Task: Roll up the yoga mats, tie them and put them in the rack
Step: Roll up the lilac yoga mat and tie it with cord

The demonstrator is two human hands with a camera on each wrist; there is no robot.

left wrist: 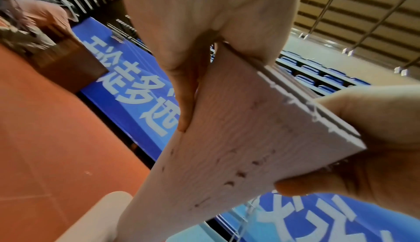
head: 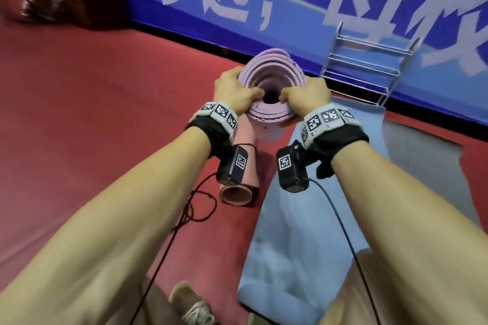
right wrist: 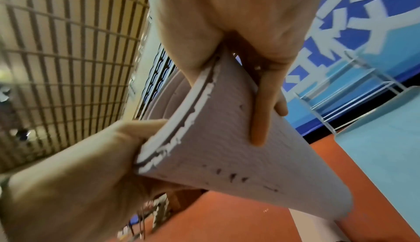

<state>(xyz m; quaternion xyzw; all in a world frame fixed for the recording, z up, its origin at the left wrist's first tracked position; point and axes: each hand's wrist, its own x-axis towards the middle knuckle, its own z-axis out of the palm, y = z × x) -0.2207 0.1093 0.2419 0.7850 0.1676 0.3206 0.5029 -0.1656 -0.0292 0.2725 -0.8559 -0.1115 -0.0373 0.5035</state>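
Note:
A rolled lilac yoga mat [head: 272, 71] stands on end in front of me, its spiral top facing up. My left hand [head: 235, 90] grips its left rim, thumb hooked toward the hollow core. My right hand [head: 307, 95] grips the right rim the same way. In the left wrist view the left hand [left wrist: 204, 53] clamps the ribbed mat wall [left wrist: 238, 147]. In the right wrist view the right hand [right wrist: 245, 62] holds the mat [right wrist: 227, 156], fingers down its outside. A rolled pink mat [head: 241, 166] lies on the floor below. A blue mat [head: 311, 219] lies flat, unrolled.
A white wire rack [head: 369, 66] leans against the blue banner wall [head: 290, 0] at the back right. A grey mat [head: 427, 155] lies right of the blue one. A black cord [head: 195, 206] loops on the red floor [head: 92, 113]. My shoe [head: 194, 303] shows at the bottom.

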